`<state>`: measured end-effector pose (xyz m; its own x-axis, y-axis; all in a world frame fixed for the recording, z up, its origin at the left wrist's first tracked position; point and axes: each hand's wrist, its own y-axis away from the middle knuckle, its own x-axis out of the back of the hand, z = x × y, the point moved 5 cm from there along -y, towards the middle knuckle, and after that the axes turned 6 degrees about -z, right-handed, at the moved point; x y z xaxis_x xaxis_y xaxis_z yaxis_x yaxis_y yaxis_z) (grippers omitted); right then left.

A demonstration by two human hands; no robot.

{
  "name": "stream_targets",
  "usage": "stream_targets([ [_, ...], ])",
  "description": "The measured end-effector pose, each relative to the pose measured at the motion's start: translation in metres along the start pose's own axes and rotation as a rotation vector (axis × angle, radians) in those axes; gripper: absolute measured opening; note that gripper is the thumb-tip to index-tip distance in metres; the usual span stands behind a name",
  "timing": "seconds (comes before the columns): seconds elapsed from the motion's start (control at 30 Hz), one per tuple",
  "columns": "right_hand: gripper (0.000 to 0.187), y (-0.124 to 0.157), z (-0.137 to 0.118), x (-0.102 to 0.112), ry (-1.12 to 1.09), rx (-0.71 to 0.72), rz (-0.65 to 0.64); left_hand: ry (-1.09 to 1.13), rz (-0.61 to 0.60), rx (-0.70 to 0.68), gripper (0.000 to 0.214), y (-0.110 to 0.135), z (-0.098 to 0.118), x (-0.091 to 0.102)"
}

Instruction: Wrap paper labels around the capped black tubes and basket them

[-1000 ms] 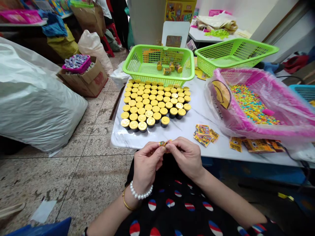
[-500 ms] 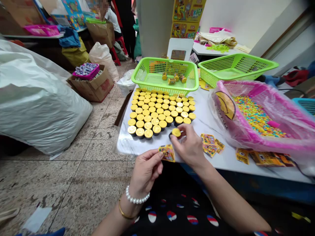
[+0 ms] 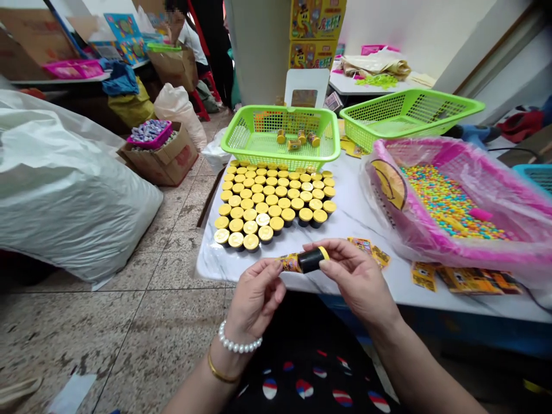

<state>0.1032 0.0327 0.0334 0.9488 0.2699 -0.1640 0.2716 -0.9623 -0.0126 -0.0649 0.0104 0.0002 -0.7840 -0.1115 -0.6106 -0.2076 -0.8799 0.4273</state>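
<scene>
White table point(image 3: 353, 184) is the biggest item, running from centre to right. Bulky white sack point(image 3: 73, 190) sits on the floor at left, well apart from it. Pink basket point(image 3: 440, 253), lined with clear plastic, is on the right of the table. Two green baskets at the far side: one point(image 3: 280, 158) directly behind the jar rows, the other point(image 3: 362, 127) to its right. Cardboard box point(image 3: 166, 158) on the floor, far left, pink tray point(image 3: 161, 138) on top. Right hand point(image 3: 362, 282): thumb and fingers grasp a black jar point(image 3: 311, 261) by its yellow-lidded end. Jar is over the near table edge, lying sideways, lid right, base left (so not upright like the rest). Left hand point(image 3: 254, 293): thumb and index finger pinch a printed label point(image 3: 290, 263), other fingers curled; label meets the jar's base end. Yellow-lidded jars point(image 3: 261, 198) stand in packed rows, centre left of the table. Four patterned jars point(image 3: 302, 137) lie in the left green basket. Loose labels point(image 3: 380, 256) lie just beyond the right hand. Smallest: multicoloured pellets point(image 3: 448, 201) in the pink basket.
</scene>
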Motion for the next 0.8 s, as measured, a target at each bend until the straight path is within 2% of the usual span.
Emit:
stream_targets([
  [0.1, 0.026, 0.004, -0.006, 0.000, 0.183, 0.052, 0.067, 0.006, -0.005, -0.008, 0.037, -0.001, -0.002, -0.004],
  [0.17, 0.027, 0.008, -0.008, -0.001, 0.240, 0.089, 0.068, -0.012, -0.032, 0.001, 0.035, -0.001, -0.005, -0.008],
  [0.3, 0.028, 0.010, -0.002, -0.001, 0.089, 0.075, 0.022, -0.059, -0.067, -0.014, 0.032, 0.000, -0.010, -0.014],
  [0.4, 0.033, 0.011, -0.001, 0.006, 0.038, 0.133, 0.078, -0.114, -0.010, -0.213, 0.030, 0.004, -0.001, -0.011],
  [0.47, 0.033, 0.011, -0.001, 0.008, 0.049, 0.167, 0.070, -0.181, -0.025, -0.354, 0.041, 0.008, 0.006, -0.011],
  [0.53, 0.032, 0.011, -0.004, 0.005, 0.150, 0.183, -0.007, -0.262, -0.134, -0.354, 0.045, 0.007, 0.008, -0.015],
  [0.6, 0.033, 0.012, -0.009, 0.002, 0.306, 0.209, -0.098, -0.329, -0.226, -0.267, 0.035, 0.004, 0.005, -0.016],
  [0.7, 0.035, 0.015, -0.023, 0.003, 0.538, 0.317, -0.141, -0.387, -0.242, -0.209, 0.025, 0.001, 0.004, -0.013],
  [0.8, 0.025, 0.019, -0.032, 0.004, 0.697, 0.383, -0.147, -0.438, -0.285, -0.242, 0.026, 0.002, 0.005, -0.016],
])
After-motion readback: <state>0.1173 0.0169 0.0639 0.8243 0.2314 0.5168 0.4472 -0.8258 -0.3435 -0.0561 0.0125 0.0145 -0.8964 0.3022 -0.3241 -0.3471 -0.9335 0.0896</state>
